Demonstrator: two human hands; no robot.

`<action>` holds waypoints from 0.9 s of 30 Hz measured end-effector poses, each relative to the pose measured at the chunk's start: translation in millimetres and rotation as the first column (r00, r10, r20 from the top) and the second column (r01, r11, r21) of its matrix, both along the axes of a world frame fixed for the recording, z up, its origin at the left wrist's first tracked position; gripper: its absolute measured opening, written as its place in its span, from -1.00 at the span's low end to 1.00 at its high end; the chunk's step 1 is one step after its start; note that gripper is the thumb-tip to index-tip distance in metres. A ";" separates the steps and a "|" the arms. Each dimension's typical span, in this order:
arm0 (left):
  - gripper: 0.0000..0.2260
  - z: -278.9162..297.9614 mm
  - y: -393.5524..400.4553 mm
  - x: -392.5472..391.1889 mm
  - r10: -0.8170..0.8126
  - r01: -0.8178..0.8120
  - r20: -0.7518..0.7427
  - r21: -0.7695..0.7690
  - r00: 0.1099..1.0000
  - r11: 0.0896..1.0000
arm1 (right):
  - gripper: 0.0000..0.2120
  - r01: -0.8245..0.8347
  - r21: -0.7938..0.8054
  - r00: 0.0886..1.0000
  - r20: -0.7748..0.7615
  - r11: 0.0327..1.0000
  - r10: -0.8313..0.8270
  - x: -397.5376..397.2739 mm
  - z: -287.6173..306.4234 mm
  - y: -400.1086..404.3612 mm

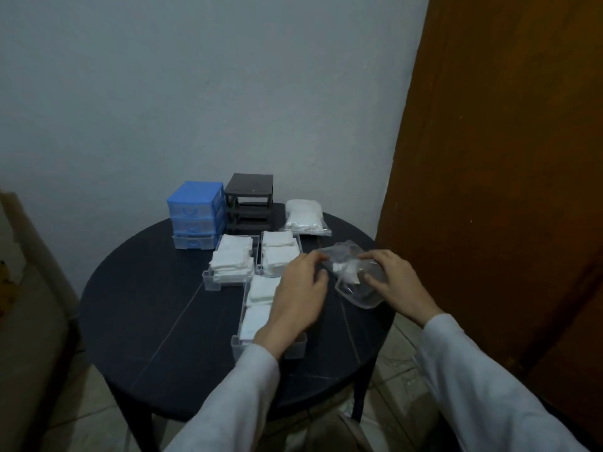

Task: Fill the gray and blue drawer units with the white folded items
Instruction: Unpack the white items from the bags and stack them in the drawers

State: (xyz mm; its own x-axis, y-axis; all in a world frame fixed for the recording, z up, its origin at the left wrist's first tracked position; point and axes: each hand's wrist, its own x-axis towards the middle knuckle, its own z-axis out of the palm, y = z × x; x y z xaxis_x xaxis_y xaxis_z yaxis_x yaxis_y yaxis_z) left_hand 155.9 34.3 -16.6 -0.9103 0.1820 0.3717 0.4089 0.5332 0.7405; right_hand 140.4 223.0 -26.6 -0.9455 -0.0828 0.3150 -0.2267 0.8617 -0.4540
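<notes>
Dark and round, the table [137, 308] fills the middle of the view, with bare room on its left and near side. Its far edge is near a pale wall, and a brown door [505, 158] stands close on the right.

At the back stand two small drawer units side by side. The blue unit [195, 216] has its three drawers in place. The gray unit [248, 200] is an empty frame with open slots.

Three clear drawers lie out on the table, each holding white folded items. One drawer [225, 278] is on the left, a second [279, 256] is just beside it, and a third [244, 345] lies nearer, partly under the left arm.

A full clear bag [305, 216] of white items lies behind them.

A nearly empty clear bag [355, 288] lies near the right edge. The left hand [301, 288] pinches its left end with curled fingers, and the right hand [396, 282] holds its right side with curled fingers.
</notes>
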 end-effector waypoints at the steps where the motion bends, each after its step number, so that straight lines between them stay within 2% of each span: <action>1: -0.75 0.7 9.9 -4.8 -0.008 0.004 0.065 0.064 0.998 0.998 | -0.69 -0.005 -0.038 1.000 0.019 0.999 0.006 1.0 -1.9 2.4; 4: -0.71 0.1 37.3 -19.5 -0.029 -0.029 0.254 0.222 0.967 0.975 | -0.70 -0.043 -0.141 0.999 0.021 0.989 0.046 9.0 -5.2 9.5; 8: -0.70 -12.2 63.3 -34.4 -0.048 -0.094 0.455 0.285 0.889 0.954 | -0.71 -0.087 -0.252 0.994 0.039 0.964 0.100 26.5 -6.8 22.5; 11: -0.72 -23.0 74.7 -37.4 -0.102 -0.091 0.522 0.332 0.847 0.939 | -0.65 -0.078 -0.360 0.985 0.115 0.930 0.127 34.3 -14.6 33.9; 14: -0.66 -29.1 82.1 -34.7 -0.132 -0.089 0.529 0.372 0.838 0.924 | -0.65 -0.031 -0.496 0.962 0.222 0.868 0.162 37.9 -20.2 39.7; 16: -0.61 -31.3 83.8 -31.7 -0.126 -0.101 0.505 0.399 0.854 0.911 | -0.68 0.015 -0.555 0.961 0.237 0.832 0.141 38.5 -19.7 39.8; 19: -0.50 -31.9 79.3 -29.5 -0.180 -0.043 0.403 0.486 0.897 0.873 | -0.80 0.069 -0.560 0.988 0.150 0.826 0.019 34.3 -18.0 40.4; 21: -0.47 -30.1 73.7 -27.7 -0.269 0.029 0.324 0.590 0.907 0.807 | -0.83 0.100 -0.540 0.994 0.088 0.836 -0.062 29.6 -15.2 41.1; 23: -0.43 -27.7 68.6 -27.0 -0.321 0.097 0.241 0.642 0.916 0.761 | -0.81 0.089 -0.605 0.994 0.100 0.791 -0.035 24.9 -9.9 39.5; 25: -0.40 -25.9 65.1 -28.0 -0.326 0.113 0.204 0.666 0.923 0.737 | -0.74 0.063 -0.715 0.993 0.114 0.696 0.027 21.9 -7.0 34.2; 26: -0.39 -24.3 63.6 -28.4 -0.326 0.098 0.208 0.689 0.922 0.718 | -0.71 0.057 -0.719 0.997 0.076 0.692 -0.004 21.5 -7.4 32.0; 27: -0.38 -22.9 62.4 -29.6 -0.323 0.072 0.222 0.715 0.920 0.695 | -0.71 0.065 -0.683 0.997 0.007 0.728 -0.082 22.5 -8.1 29.5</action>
State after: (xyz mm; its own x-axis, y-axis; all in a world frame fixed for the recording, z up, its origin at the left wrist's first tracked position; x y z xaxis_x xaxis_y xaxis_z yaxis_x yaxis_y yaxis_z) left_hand 126.3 96.6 -39.5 -0.9677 0.1817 0.1748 0.1294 -0.2371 0.9628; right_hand 162.9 252.6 -34.7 -0.9317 0.2315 0.2799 -0.1933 0.3366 -0.9216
